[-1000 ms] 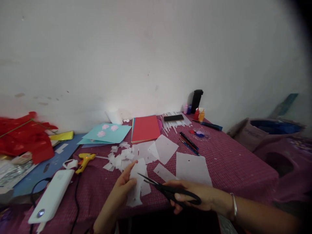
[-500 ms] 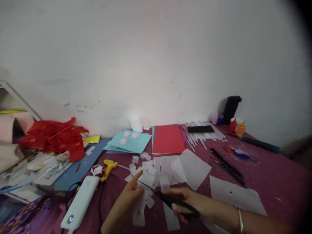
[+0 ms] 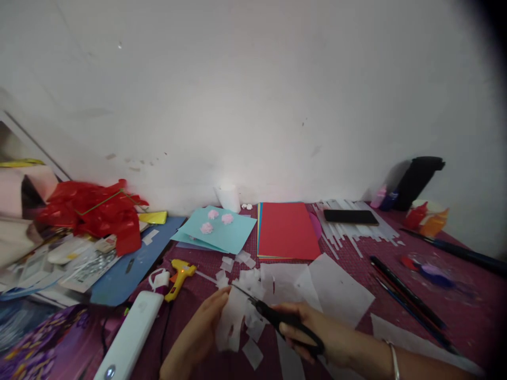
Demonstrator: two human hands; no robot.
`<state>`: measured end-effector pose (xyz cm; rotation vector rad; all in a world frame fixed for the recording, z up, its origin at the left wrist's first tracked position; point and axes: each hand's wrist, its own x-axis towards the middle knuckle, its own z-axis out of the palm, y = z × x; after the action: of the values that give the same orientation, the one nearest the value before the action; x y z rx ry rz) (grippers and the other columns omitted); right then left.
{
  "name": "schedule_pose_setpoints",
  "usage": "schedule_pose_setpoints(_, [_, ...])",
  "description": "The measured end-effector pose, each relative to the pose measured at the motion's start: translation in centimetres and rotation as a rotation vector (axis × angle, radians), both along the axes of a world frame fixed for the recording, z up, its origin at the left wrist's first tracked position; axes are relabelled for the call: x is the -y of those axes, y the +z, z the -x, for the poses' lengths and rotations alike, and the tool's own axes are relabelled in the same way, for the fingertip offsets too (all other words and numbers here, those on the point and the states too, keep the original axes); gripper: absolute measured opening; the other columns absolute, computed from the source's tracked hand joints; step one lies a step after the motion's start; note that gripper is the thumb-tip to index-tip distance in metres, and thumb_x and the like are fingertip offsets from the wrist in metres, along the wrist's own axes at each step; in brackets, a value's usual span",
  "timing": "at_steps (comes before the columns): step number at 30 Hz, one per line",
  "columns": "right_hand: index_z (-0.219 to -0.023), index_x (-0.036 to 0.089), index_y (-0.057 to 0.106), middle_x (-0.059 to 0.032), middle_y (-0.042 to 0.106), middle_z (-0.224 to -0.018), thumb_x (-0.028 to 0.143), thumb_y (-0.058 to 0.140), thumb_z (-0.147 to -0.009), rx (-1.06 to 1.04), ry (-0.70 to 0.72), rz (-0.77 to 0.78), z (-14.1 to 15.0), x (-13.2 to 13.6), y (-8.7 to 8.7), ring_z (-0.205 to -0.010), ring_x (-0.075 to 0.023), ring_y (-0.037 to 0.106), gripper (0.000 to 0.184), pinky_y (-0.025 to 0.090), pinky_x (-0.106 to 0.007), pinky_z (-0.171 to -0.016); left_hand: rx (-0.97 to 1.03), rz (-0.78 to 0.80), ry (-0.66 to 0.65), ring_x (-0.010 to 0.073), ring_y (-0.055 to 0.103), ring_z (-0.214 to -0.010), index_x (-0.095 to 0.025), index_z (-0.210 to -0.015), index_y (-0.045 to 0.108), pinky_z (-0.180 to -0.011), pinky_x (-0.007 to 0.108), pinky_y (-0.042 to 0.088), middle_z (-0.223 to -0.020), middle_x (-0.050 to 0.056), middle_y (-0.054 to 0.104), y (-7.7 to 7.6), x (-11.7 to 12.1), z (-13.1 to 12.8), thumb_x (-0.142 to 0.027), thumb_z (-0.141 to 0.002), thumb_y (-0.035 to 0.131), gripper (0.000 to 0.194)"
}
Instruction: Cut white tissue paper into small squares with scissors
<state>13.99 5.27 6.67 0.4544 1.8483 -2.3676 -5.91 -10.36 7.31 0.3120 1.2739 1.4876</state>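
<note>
My left hand (image 3: 196,338) pinches a strip of thin white paper (image 3: 233,319) low in the middle of the view. My right hand (image 3: 317,332) grips black scissors (image 3: 277,319), fingers through the handles, the blades pointing up-left against the top of that paper. Several small white paper squares (image 3: 245,274) lie scattered on the maroon tablecloth (image 3: 356,248) just beyond my hands. A bangle sits on my right wrist.
A yellow glue gun (image 3: 179,274) and white power bank (image 3: 130,338) lie left. Behind are turquoise card with pink flowers (image 3: 217,232), red card stack (image 3: 287,232), phone (image 3: 348,216) on white sticks, pens (image 3: 407,298), paint bottles (image 3: 425,219), black flask (image 3: 415,179), red plastic (image 3: 95,214).
The view has swung left, so everything on the table shifted right in the picture. My hands stayed together with paper and scissors, the blades now closer to the paper's top.
</note>
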Motion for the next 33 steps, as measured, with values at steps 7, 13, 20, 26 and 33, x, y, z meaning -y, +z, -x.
schedule_pose_setpoints(7, [-0.124, 0.017, 0.051, 0.0039, 0.052, -0.069, 0.062, 0.066, -0.071, 0.039, 0.013, 0.109, 0.9, -0.1, -0.5, -0.042, -0.0025, 0.041, 0.071, 0.031, -0.016, -0.04, 0.053, 0.07, 0.189, 0.0102, 0.056, -0.048, -0.016, -0.07, 0.071, -0.049, 0.021, 0.042, -0.057, 0.0, 0.067, -2.0, 2.5, 0.1, -0.032, -0.055, 0.084, 0.026])
schedule_pose_setpoints(13, [-0.107, 0.016, 0.053, 0.001, 0.056, -0.077, 0.06, 0.063, -0.076, -0.019, 0.113, 0.267, 0.9, -0.6, -1.6, -0.056, -0.0062, 0.054, 0.054, 0.043, -0.019, -0.054, -0.044, -0.045, 0.335, 0.0133, 0.059, -0.056, -0.015, -0.077, 0.072, -0.055, 0.023, 0.045, -0.065, 0.002, 0.07, -1.3, 1.7, 2.1, -0.027, -0.058, 0.079, 0.024])
schedule_pose_setpoints(20, [-0.108, 0.014, 0.052, 0.0004, 0.055, -0.076, 0.061, 0.067, -0.072, -0.022, 0.184, 0.251, 1.8, -1.0, -1.0, -0.056, -0.0067, 0.056, 0.061, 0.046, -0.02, -0.054, -0.065, -0.045, 0.299, 0.0127, 0.056, -0.051, -0.016, -0.073, 0.071, -0.051, 0.022, 0.041, -0.059, 0.001, 0.067, -0.6, 0.5, 2.2, -0.029, -0.059, 0.078, 0.021])
schedule_pose_setpoints(26, [-0.118, 0.016, 0.053, 0.0008, 0.053, -0.078, 0.06, 0.066, -0.074, -0.016, 0.214, 0.205, 2.7, -0.9, 0.2, -0.059, -0.0061, 0.056, 0.063, 0.043, -0.017, -0.055, -0.053, -0.036, 0.295, 0.0118, 0.056, -0.051, -0.016, -0.074, 0.07, -0.05, 0.022, 0.04, -0.06, 0.001, 0.067, -1.5, 0.7, 2.2, -0.029, -0.057, 0.08, 0.023])
schedule_pose_setpoints(33, [-0.118, 0.015, 0.054, -0.0001, 0.054, -0.079, 0.057, 0.068, -0.075, -0.044, 0.15, 0.241, 1.3, -1.1, 0.2, -0.061, -0.0063, 0.055, 0.062, 0.044, -0.018, -0.058, -0.072, -0.002, 0.33, 0.0106, 0.055, -0.05, -0.017, -0.074, 0.069, -0.049, 0.021, 0.04, -0.06, -0.002, 0.066, -1.7, 0.1, 2.7, -0.034, -0.058, 0.081, 0.026])
